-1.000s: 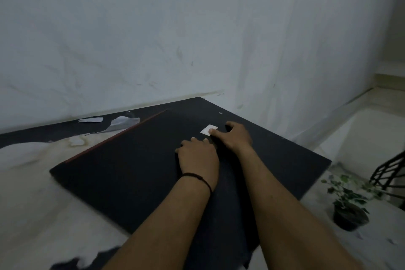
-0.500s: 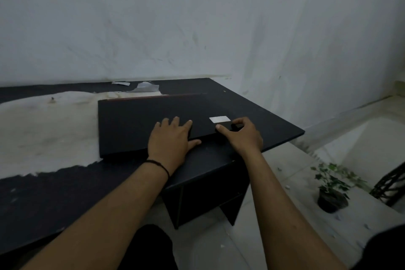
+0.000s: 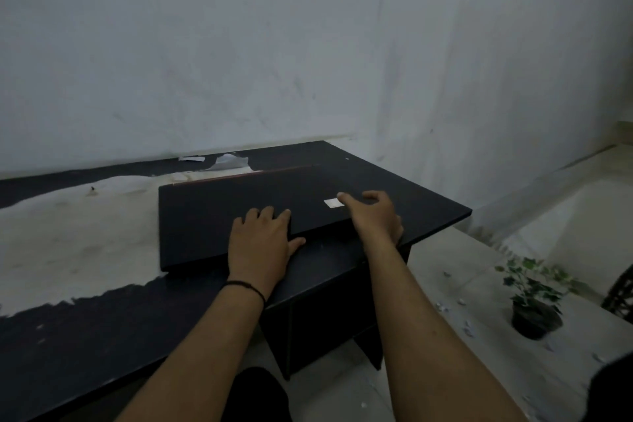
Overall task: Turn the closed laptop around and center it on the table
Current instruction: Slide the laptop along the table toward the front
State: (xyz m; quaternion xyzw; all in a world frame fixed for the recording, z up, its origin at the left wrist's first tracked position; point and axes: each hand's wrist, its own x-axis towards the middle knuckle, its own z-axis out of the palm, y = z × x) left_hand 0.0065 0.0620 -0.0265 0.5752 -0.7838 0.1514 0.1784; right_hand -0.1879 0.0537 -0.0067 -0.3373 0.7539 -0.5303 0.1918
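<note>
The closed black laptop (image 3: 222, 216) lies on the right part of the dark table (image 3: 102, 325), its long sides roughly parallel to the table's front edge. A small white sticker (image 3: 333, 203) sits on the lid near its right end, and a thin red line runs along the far edge. My left hand (image 3: 262, 243) lies flat on the near edge of the lid, thumb spread along the front side. My right hand (image 3: 375, 216) covers the near right corner, fingers curved, index tip beside the sticker. That corner is hidden under the hand.
The tabletop has a large worn pale patch (image 3: 68, 233) left of the laptop and paper scraps (image 3: 229, 161) by the white wall. The table's right end (image 3: 459, 212) lies just beyond my right hand. A small potted plant (image 3: 534, 301) stands on the floor to the right.
The laptop has swung from a diagonal lie to one parallel with the table's front edge. My left hand moved to the near edge, and my right index finger now reaches onto the lid.
</note>
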